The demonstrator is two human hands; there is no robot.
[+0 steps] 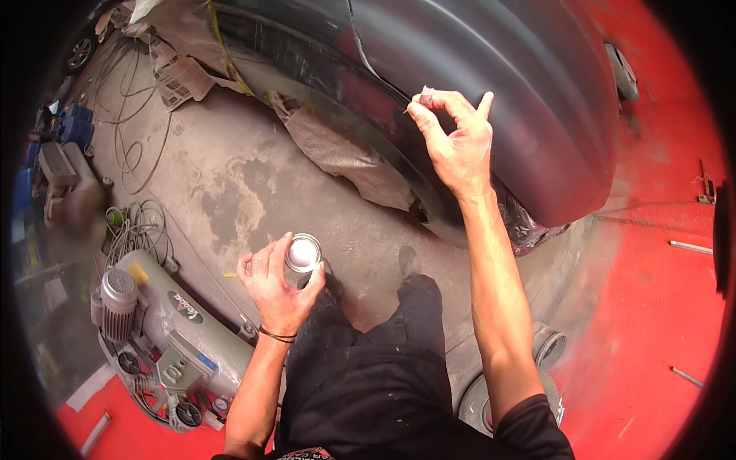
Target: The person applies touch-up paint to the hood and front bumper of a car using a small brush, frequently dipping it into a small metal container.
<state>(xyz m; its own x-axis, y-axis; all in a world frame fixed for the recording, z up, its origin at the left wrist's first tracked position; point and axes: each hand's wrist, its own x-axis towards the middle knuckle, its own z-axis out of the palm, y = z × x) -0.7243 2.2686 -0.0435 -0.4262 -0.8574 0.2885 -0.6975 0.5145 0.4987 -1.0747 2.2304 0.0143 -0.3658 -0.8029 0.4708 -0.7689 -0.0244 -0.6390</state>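
Note:
My left hand (279, 287) is wrapped round a small round metal can (303, 254) with something white inside, held above the floor in front of my legs. Farther forward and to the right, my right hand (463, 142) is pinched, thumb against fingers, with the little finger sticking out. Something small and pale may be between its fingertips, but I cannot make out what. Those fingertips are over the dark grey car body (498, 84), close to the seam between two panels; whether they touch it I cannot tell.
Brown masking paper (330, 146) hangs along the car's lower edge. At the left stand an air compressor (184, 307) and a coiled hose (142, 234). Cables lie on the stained concrete floor (230, 192). Metal tins (548, 345) stand by my right arm, near a red wall (644, 307).

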